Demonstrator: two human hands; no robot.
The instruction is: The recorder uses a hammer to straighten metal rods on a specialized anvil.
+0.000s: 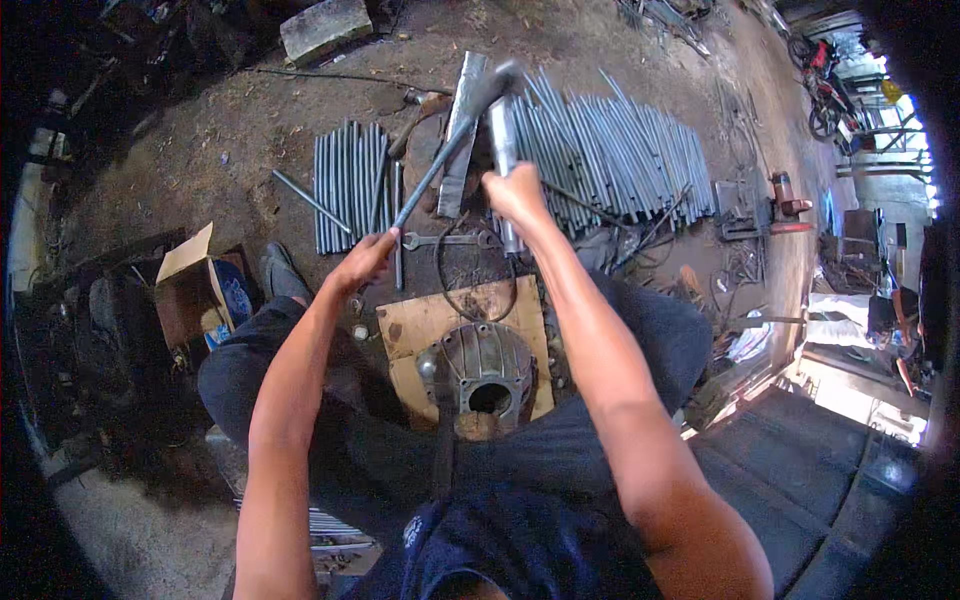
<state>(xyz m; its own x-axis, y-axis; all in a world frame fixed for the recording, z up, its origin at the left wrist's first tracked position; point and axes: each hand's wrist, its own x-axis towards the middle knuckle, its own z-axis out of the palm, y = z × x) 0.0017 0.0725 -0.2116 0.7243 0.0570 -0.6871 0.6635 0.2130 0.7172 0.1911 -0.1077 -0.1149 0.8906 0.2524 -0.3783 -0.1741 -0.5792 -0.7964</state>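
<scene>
My left hand (367, 262) is closed around the lower end of a thin grey metal rod (432, 178), which slants up and to the right. My right hand (517, 193) grips the shiny tubular handle of a hammer (503, 140). The hammer's dark head is blurred at the rod's far end; whether they touch I cannot tell. Behind the rod lies a long angular metal bar (462, 150). An open-ended wrench (447, 240) rests on the ground between my hands. Closer to me, a ribbed metal housing (487, 370) stands on a flattened cardboard sheet (405, 330).
A large pile of metal rods (620, 155) spreads to the right, with a smaller group of rods (348, 185) on the left. An open cardboard box (190, 290) stands beside my left foot. A concrete block (326, 32) lies far off, and a red-topped jack (788, 205) stands right.
</scene>
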